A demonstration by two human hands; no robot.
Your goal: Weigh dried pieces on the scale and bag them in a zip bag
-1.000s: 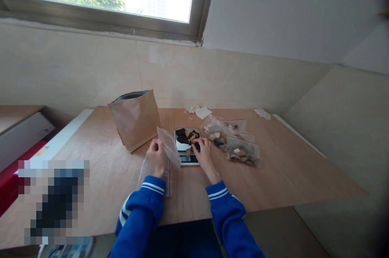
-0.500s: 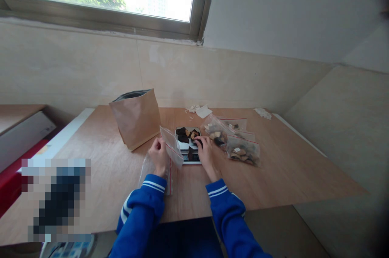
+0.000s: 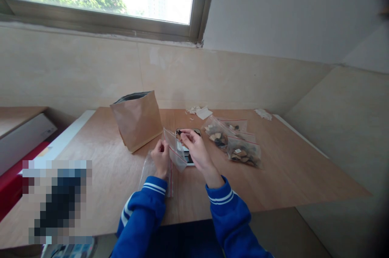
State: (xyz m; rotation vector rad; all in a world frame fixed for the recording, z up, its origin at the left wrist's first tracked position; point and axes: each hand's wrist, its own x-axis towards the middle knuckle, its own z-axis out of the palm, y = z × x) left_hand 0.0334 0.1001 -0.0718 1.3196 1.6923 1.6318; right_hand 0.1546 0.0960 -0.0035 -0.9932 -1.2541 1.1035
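Observation:
My left hand is closed on the edge of a clear zip bag with a red seal line, keeping it tilted beside the scale. My right hand reaches across a small white scale, its fingers pinched around a dark-and-tan dried slice near the bag. Other dark pieces on the scale are mostly hidden behind this hand. Under my left wrist lies another flat clear zip bag.
A brown paper pouch stands open at the back left. To the right lie several filled zip bags of dried slices. Crumpled white paper sits by the wall. A blurred dark item is at the left.
My right hand has risen from the scale and moved left toward the bag with a dried slice in its fingers. My left hand still holds the bag, almost unmoved.

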